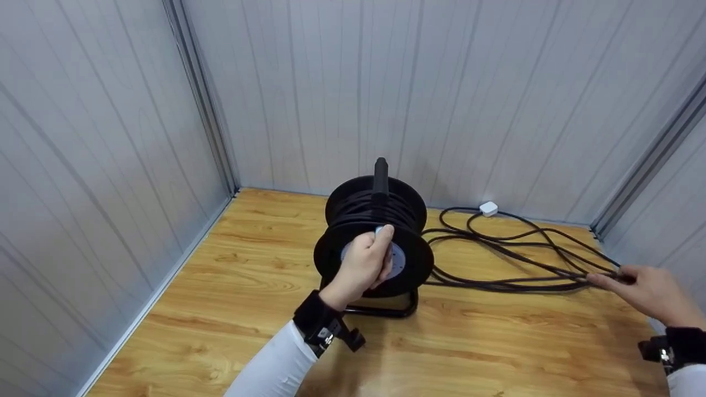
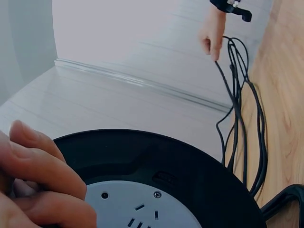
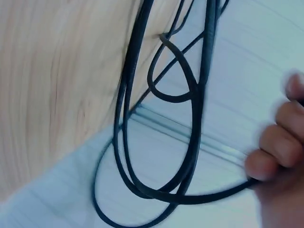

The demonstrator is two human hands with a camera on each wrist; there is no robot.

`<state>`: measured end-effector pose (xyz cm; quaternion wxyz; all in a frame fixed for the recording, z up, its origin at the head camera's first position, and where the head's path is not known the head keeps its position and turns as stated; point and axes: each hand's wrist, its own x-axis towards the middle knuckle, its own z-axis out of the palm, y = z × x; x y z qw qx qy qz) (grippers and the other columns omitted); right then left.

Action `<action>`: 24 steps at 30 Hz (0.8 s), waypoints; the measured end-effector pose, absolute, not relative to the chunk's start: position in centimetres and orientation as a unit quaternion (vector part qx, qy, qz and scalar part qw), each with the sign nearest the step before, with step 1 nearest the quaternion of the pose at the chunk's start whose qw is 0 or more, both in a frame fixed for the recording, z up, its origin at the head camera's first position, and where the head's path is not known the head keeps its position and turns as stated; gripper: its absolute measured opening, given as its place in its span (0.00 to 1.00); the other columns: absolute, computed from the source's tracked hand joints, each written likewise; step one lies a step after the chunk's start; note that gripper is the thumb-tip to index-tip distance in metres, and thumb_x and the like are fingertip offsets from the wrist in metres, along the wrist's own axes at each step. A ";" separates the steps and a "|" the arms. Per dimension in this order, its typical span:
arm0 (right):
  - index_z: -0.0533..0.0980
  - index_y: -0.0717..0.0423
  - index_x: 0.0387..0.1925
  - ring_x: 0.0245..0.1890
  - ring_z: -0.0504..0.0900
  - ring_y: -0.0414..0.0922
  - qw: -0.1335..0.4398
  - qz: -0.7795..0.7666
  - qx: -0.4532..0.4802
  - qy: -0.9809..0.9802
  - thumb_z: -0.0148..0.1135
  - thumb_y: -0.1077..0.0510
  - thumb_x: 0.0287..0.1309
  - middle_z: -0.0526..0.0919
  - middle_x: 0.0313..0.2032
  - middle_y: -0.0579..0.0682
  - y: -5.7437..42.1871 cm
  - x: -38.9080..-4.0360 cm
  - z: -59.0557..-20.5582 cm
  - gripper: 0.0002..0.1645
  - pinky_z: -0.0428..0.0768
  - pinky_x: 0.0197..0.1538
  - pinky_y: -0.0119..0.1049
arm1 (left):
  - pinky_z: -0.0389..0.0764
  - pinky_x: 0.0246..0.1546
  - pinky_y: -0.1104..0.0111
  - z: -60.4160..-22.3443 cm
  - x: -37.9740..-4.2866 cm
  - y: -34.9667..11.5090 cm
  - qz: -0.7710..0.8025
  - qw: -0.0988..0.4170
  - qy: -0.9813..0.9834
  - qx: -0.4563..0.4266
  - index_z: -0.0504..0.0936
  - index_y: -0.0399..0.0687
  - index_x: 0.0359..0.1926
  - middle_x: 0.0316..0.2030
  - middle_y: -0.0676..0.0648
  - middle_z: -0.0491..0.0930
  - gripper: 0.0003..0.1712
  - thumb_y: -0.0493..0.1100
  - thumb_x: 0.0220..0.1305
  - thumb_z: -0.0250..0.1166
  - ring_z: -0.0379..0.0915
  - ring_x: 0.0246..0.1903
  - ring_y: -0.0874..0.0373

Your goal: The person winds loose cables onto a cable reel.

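A black cable reel stands on its tubular frame, with black cable wound between its two flanges. My left hand grips a small knob on the reel's front face; most of the knob is hidden by the fingers. In the left wrist view, a grey socket panel shows beside that hand. Off to the right, my right hand holds the loose black cable. Curled fingers wrap round one strand in the right wrist view. The cable's white plug lies near the back wall.
The reel's black carrying handle sticks up behind the drum. Loose cable loops spread over the wooden floor right of the reel. Pale panel walls close off the back, left and right.
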<state>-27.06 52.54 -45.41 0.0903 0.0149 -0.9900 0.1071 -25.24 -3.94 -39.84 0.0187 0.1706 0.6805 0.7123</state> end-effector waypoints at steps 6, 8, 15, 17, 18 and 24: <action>0.60 0.48 0.16 0.16 0.60 0.42 -0.031 0.163 -0.004 -0.986 0.56 0.27 0.66 0.57 0.15 0.42 54.1 -27.0 -46.6 0.37 0.60 0.27 0.36 | 0.57 0.05 0.68 -40.1 -25.2 -3.8 0.715 0.020 0.679 0.165 0.70 0.41 0.16 0.07 0.46 0.66 0.40 0.67 0.76 0.51 0.52 0.04 0.58; 0.60 0.47 0.14 0.15 0.60 0.42 -0.035 0.140 -0.010 -0.989 0.55 0.25 0.65 0.56 0.14 0.42 54.2 -26.9 -46.5 0.39 0.60 0.26 0.36 | 0.57 0.05 0.68 -40.1 -25.2 -3.8 0.715 0.019 0.679 0.165 0.70 0.41 0.16 0.07 0.46 0.66 0.39 0.66 0.76 0.51 0.52 0.04 0.59; 0.62 0.53 0.13 0.12 0.61 0.45 0.200 -0.030 0.011 -0.979 0.58 0.24 0.62 0.61 0.11 0.47 53.8 -26.7 -44.9 0.42 0.57 0.22 0.38 | 0.57 0.05 0.67 -40.0 -25.1 -3.9 0.715 0.019 0.678 0.170 0.69 0.42 0.16 0.07 0.46 0.66 0.39 0.65 0.77 0.51 0.52 0.04 0.58; 0.60 0.54 0.14 0.12 0.61 0.45 0.256 -0.045 0.006 -0.966 0.58 0.24 0.63 0.60 0.12 0.48 53.8 -26.9 -44.7 0.43 0.57 0.22 0.38 | 0.57 0.05 0.67 -39.9 -25.1 -3.8 0.716 0.021 0.677 0.169 0.69 0.42 0.16 0.07 0.46 0.66 0.39 0.65 0.77 0.51 0.52 0.04 0.58; 0.58 0.53 0.15 0.12 0.60 0.46 0.269 -0.037 0.005 -0.963 0.58 0.26 0.63 0.59 0.12 0.48 54.0 -27.0 -44.7 0.42 0.57 0.22 0.39 | 0.57 0.05 0.67 -39.9 -25.1 -3.8 0.716 0.023 0.677 0.170 0.69 0.41 0.16 0.07 0.46 0.66 0.39 0.65 0.77 0.51 0.52 0.04 0.58; 0.57 0.51 0.15 0.13 0.60 0.45 0.163 0.087 -0.045 -0.982 0.54 0.27 0.67 0.58 0.12 0.46 56.0 -27.0 -45.3 0.41 0.58 0.24 0.38 | 0.57 0.05 0.67 -39.8 -25.1 -3.4 0.703 0.022 0.689 0.175 0.70 0.41 0.13 0.07 0.45 0.66 0.40 0.64 0.78 0.50 0.52 0.04 0.57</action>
